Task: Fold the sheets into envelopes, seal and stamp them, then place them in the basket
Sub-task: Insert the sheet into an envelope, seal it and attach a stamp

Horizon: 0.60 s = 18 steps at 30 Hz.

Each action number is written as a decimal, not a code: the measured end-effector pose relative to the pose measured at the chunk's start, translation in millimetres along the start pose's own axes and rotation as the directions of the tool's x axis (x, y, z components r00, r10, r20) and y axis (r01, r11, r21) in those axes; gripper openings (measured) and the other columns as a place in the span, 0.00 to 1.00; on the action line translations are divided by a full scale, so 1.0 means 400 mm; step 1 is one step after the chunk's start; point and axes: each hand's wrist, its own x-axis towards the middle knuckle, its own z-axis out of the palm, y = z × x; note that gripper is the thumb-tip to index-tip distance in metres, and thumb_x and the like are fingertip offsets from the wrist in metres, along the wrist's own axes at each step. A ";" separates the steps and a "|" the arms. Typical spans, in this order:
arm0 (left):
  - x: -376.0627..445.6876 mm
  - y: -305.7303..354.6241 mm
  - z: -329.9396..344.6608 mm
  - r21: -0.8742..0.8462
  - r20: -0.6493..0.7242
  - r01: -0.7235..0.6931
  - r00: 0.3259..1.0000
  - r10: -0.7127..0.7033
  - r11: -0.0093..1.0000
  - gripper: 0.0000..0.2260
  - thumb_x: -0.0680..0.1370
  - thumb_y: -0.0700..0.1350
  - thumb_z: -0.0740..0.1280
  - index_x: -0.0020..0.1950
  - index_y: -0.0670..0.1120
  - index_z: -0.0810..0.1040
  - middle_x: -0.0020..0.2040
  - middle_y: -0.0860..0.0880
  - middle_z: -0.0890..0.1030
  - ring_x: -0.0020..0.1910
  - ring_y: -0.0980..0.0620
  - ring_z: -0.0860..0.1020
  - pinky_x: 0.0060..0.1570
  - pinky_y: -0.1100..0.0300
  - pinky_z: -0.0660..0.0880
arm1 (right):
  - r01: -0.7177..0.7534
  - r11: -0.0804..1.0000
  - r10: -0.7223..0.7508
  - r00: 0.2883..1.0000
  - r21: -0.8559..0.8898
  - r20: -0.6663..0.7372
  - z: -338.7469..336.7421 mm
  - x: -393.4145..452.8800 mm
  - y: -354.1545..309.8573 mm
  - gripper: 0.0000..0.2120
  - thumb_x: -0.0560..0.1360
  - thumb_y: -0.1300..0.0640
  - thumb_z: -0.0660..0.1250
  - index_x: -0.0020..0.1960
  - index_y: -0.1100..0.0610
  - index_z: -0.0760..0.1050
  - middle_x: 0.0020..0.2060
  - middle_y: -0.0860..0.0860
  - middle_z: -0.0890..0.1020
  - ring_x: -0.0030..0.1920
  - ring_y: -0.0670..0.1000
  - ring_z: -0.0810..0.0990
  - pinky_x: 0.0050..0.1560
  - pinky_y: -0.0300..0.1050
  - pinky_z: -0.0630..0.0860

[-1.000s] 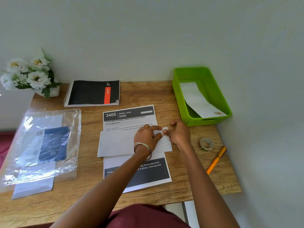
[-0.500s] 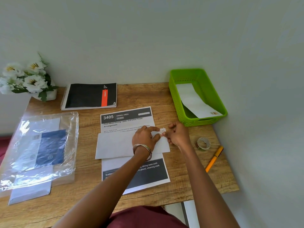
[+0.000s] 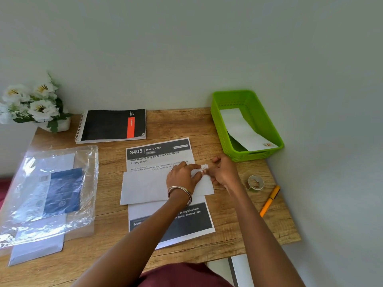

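A white envelope (image 3: 145,187) lies across a printed sheet (image 3: 159,154) at the middle of the wooden table (image 3: 207,125). My left hand (image 3: 183,178) rests on the envelope's right half, and its fingertips pinch a small white stamp (image 3: 204,167) with reddish print. My right hand (image 3: 224,172) pinches the same stamp from the right, just above the envelope's top right corner. A green basket (image 3: 217,121) stands at the back right with one stamped envelope (image 3: 242,129) leaning inside it.
A roll of clear tape (image 3: 256,182) and an orange pen (image 3: 269,200) lie right of my hands. A black notebook (image 3: 112,125) and white flowers (image 3: 31,104) sit at the back left. A clear plastic bag (image 3: 49,189) with papers covers the left side.
Both hands stay at the envelope's top right corner with the stamp between them. The camera has shifted slightly, otherwise nothing moved.
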 end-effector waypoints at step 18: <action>0.013 -0.023 -0.070 -0.396 0.207 0.131 0.977 -0.051 0.909 0.08 0.74 0.44 0.69 0.52 0.52 0.82 0.38 0.51 0.80 0.38 0.57 0.76 0.45 0.64 0.71 | 0.147 0.979 -0.167 0.975 -0.140 -0.143 0.038 -0.018 0.020 0.16 0.66 0.60 0.77 0.47 0.57 0.73 0.44 0.55 0.80 0.43 0.54 0.78 0.47 0.50 0.78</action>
